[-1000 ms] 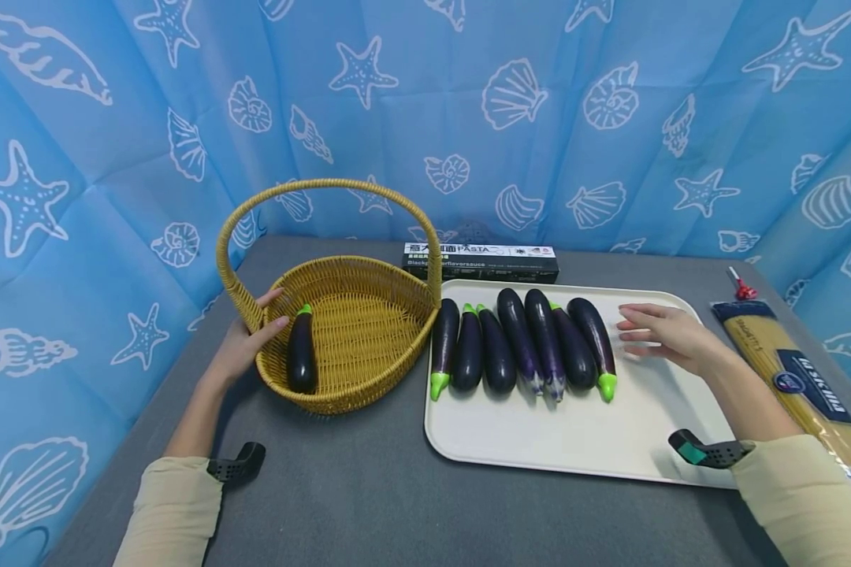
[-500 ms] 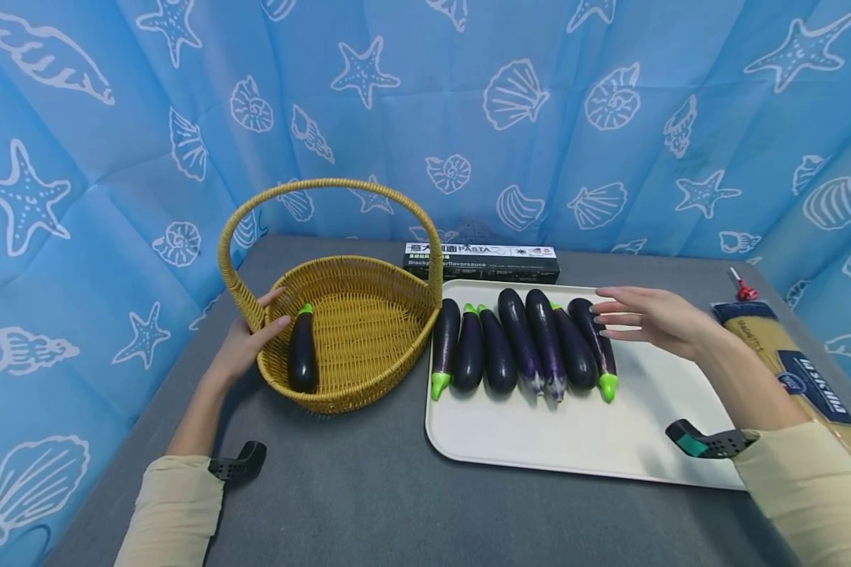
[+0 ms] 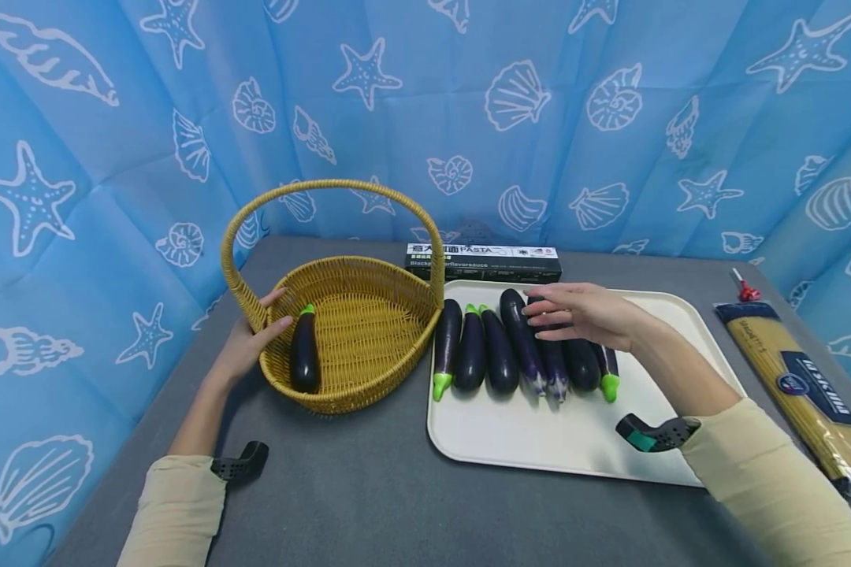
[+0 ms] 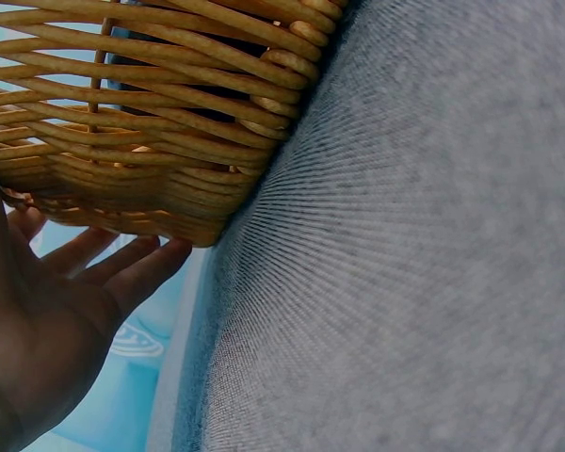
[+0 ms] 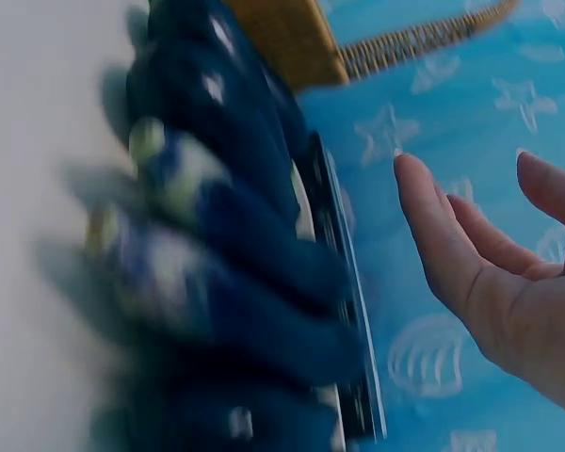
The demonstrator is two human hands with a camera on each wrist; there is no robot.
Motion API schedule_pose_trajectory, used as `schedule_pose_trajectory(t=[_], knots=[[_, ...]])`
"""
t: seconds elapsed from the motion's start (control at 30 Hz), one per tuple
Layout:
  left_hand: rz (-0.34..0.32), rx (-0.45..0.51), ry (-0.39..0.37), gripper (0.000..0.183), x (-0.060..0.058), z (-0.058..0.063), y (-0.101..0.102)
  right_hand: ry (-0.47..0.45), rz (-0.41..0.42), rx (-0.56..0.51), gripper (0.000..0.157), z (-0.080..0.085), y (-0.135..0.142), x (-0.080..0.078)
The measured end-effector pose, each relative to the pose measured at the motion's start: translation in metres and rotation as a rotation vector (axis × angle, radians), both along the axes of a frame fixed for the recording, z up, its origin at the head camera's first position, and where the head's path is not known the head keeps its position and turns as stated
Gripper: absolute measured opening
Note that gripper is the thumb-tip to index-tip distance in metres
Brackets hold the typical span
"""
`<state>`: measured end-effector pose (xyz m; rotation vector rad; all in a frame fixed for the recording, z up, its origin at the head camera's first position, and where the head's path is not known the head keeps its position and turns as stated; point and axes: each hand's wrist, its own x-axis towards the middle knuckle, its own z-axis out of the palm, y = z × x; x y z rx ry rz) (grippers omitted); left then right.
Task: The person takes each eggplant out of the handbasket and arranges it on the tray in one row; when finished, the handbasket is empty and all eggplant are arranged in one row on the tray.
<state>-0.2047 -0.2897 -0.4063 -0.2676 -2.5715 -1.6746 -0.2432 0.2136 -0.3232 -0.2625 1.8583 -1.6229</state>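
My left hand [image 3: 244,350] holds the left rim of a yellow wicker basket [image 3: 362,339], thumb over the rim and fingers against the outer weave [image 4: 141,141]. One dark eggplant [image 3: 304,354] with a green stem lies inside the basket, at its left. To the right, a white tray [image 3: 510,433] carries a row of several eggplants [image 3: 498,354]. Above the right part of that row hovers my right hand [image 3: 592,311], fingers loosely extended and holding nothing. It partly hides the eggplants beneath it. In the right wrist view the eggplants [image 5: 235,254] are blurred, apart from the hand [image 5: 508,292].
A black and white pasta box [image 3: 482,264] lies behind the tray. Right of the tray lies a spaghetti packet [image 3: 794,386], with a small red-wrapped thing on a white stick [image 3: 748,291] beyond it. The basket's tall arched handle [image 3: 333,185] rises over its opening. A blue curtain hangs behind.
My right hand has moved left, from beside the rightmost eggplant to above the right part of the row. My left hand and the basket stay in place.
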Motion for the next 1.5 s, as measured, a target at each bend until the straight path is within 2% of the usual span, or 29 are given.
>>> schedule_pose_trajectory(t=[0.5, 0.77, 1.17, 1.5], knots=[[0.012, 0.002, -0.005, 0.063, 0.001, 0.000, -0.001, -0.102, 0.159, -0.158, 0.048, -0.004, -0.099, 0.003], [0.012, 0.006, -0.006, 0.063, 0.001, -0.002, -0.001, -0.160, 0.177, -0.153, 0.045, -0.009, -0.145, 0.002], [0.012, 0.008, -0.020, 0.064, -0.001, -0.001, -0.001, -0.170, 0.189, -0.140, 0.049, -0.011, -0.199, 0.001], [0.011, 0.016, -0.010, 0.064, -0.002, -0.001, 0.001, -0.187, 0.206, -0.060, 0.044, -0.023, -0.237, 0.001]])
